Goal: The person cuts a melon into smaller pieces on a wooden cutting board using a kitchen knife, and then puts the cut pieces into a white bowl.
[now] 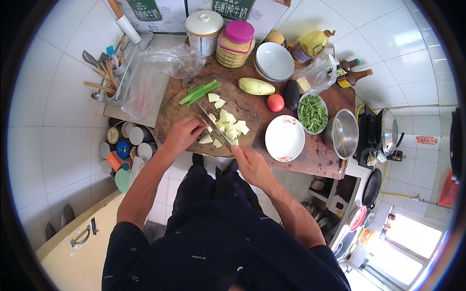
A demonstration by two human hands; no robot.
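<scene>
My right hand point(251, 165) grips the handle of a kitchen knife point(215, 127). The blade slants up and left across a round wooden chopping board point(174, 120). On the blade's left, my left hand point(185, 132) curls its fingers against a pale piece of vegetable point(209, 128), partly hidden by them. Chunks of pale green vegetable point(230, 127), perhaps eggplant or squash, lie heaped right of the blade, with a few loose ones around. Lengths of green onion point(199, 92) rest at the board's far side. Beyond the board lies a whole pale green vegetable point(256, 86).
Right of the board stand a white plate point(285, 138), a bowl of cut green beans point(313, 113) and a steel pot point(341, 134). A tomato point(275, 103), a dark eggplant point(291, 94) and stacked bowls point(275, 61) sit behind. Plastic bags point(142, 83) lie left.
</scene>
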